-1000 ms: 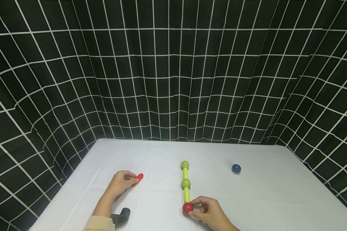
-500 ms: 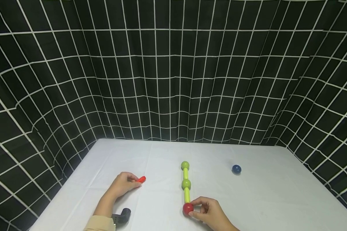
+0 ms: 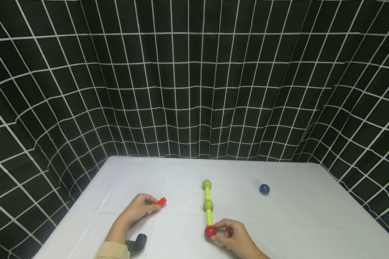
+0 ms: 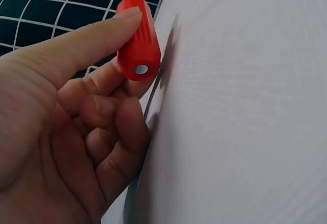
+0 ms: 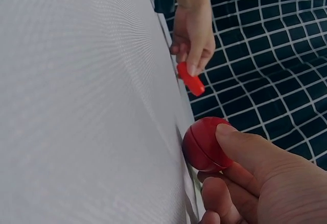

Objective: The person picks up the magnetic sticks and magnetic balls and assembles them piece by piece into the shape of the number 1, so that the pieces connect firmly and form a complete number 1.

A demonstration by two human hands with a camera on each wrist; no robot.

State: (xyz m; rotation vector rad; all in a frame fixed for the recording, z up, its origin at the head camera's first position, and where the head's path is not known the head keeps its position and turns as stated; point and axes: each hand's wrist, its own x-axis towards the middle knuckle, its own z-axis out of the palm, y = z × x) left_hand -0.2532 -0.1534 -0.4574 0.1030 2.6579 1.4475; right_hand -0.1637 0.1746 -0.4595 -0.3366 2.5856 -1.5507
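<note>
Between thumb and fingers my left hand (image 3: 141, 207) pinches a short red magnetic rod (image 4: 138, 43), whose end shows a round silver dot in the left wrist view. The rod is close over the white table, left of the chain. My right hand (image 3: 236, 237) pinches a red ball (image 5: 203, 145) from its right side. That ball sits at the near end of a straight chain: a yellow-green rod (image 3: 209, 217), a green ball (image 3: 208, 205), another yellow-green rod (image 3: 207, 193) and a far green ball (image 3: 206, 184). A gap of bare cloth separates the red rod from the red ball.
A dark blue ball (image 3: 264, 189) lies alone at the right back of the white-covered table (image 3: 298, 216). A black strap with a rounded device (image 3: 137, 243) is at my left wrist. Black curtains (image 3: 194, 90) with a white grid stand behind and on both sides.
My left hand has moved slightly right with the red rod, which has turned to a flatter angle. My right hand stays on the red ball, and the chain keeps its place.
</note>
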